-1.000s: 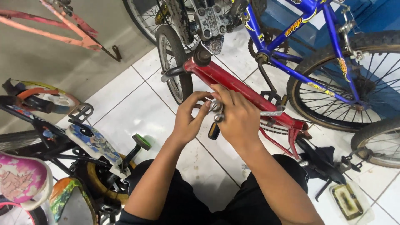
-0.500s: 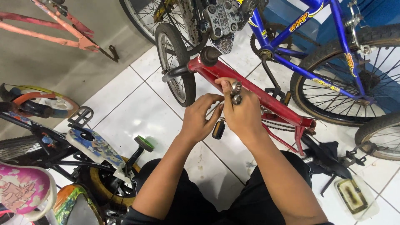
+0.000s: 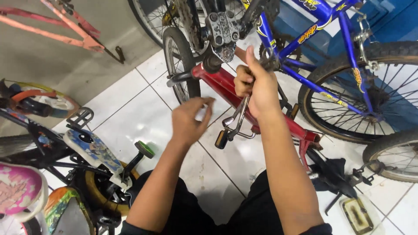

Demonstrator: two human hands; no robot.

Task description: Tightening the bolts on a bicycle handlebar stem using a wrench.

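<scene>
A red bicycle frame [image 3: 226, 85] lies across the white tiled floor under my hands. My right hand [image 3: 257, 85] is fisted, thumb up, on a metal brake caliper [image 3: 237, 119] that hangs down from the fist, with a dark rubber pad [image 3: 220, 139] at its lower end. My left hand [image 3: 189, 119] hovers just left of the caliper with its fingers loosely apart and nothing in them. A black wheel [image 3: 178, 61] stands just behind my left hand.
A blue bicycle [image 3: 331, 43] stands at the back right with its spoked wheel [image 3: 370, 91]. A small bicycle with a patterned panel [image 3: 93, 150] and a green-tipped pedal [image 3: 143, 149] is at lower left. A pink frame [image 3: 65, 30] lies top left. A rusty tray [image 3: 357, 215] sits lower right.
My right hand has lifted up and away with the caliper. My left hand has let go and drawn back to the left.
</scene>
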